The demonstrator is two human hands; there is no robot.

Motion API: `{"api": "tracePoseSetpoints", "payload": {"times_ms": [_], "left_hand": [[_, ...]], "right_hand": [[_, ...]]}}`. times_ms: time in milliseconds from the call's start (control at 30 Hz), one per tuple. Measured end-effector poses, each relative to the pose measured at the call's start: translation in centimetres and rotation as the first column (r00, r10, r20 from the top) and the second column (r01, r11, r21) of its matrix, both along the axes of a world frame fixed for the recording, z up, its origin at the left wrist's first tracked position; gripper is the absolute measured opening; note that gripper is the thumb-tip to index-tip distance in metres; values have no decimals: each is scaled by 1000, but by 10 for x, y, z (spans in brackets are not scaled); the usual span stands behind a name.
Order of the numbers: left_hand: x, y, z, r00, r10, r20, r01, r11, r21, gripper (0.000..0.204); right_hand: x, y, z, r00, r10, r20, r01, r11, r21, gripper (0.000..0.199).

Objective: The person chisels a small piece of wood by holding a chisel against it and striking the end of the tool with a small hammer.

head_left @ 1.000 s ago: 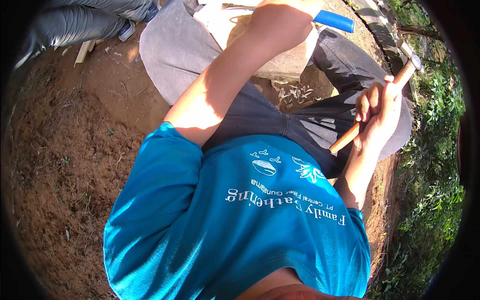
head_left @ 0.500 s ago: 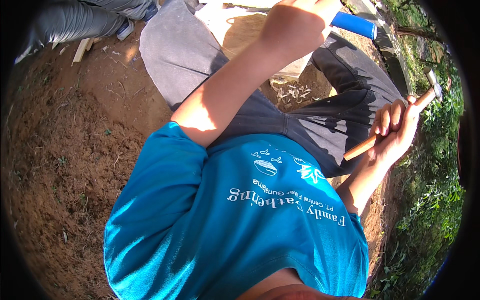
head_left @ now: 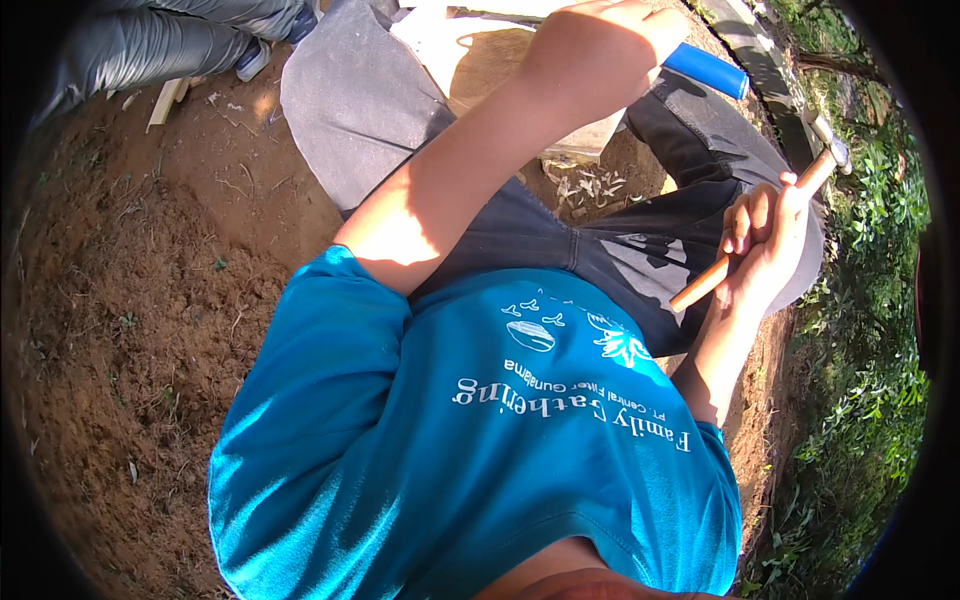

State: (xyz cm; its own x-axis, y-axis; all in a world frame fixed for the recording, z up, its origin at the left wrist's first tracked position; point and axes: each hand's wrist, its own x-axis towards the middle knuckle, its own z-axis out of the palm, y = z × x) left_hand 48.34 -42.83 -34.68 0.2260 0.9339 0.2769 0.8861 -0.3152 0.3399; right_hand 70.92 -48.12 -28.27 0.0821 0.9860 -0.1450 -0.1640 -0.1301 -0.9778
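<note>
At the top centre my left hand [head_left: 605,50] is closed round a chisel with a blue handle [head_left: 708,71]. The butt of that handle sticks out to the right of my fist, and its blade is hidden. Beneath my left hand and forearm lies a pale wooden piece [head_left: 490,65], between my legs. On the right, my right hand [head_left: 765,240] grips a hammer by its wooden handle [head_left: 815,175]. The metal hammer head [head_left: 832,143] is raised up and to the right, apart from the blue handle.
Wood shavings [head_left: 590,190] litter the ground between my dark trouser legs [head_left: 500,225]. Another person's grey trouser legs [head_left: 170,50] are at the upper left, by small wood offcuts [head_left: 165,100]. Bare soil [head_left: 130,330] spreads left; a concrete edge [head_left: 760,55] and green plants [head_left: 870,400] line the right.
My right hand and the hammer have moved left, with the hammer head nearer the blue handle. My left hand and the chisel have barely shifted.
</note>
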Motion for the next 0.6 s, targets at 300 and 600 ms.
{"api": "tracePoseSetpoints", "payload": {"times_ms": [300, 600], "left_hand": [[31, 31, 27, 961, -31, 276, 28, 1000, 15, 20], [39, 44, 12, 965, 24, 261, -41, 997, 62, 18]], "right_hand": [[44, 16, 27, 999, 3, 48, -8, 996, 93, 40], [55, 45, 45, 993, -114, -24, 116, 970, 215, 39]]}}
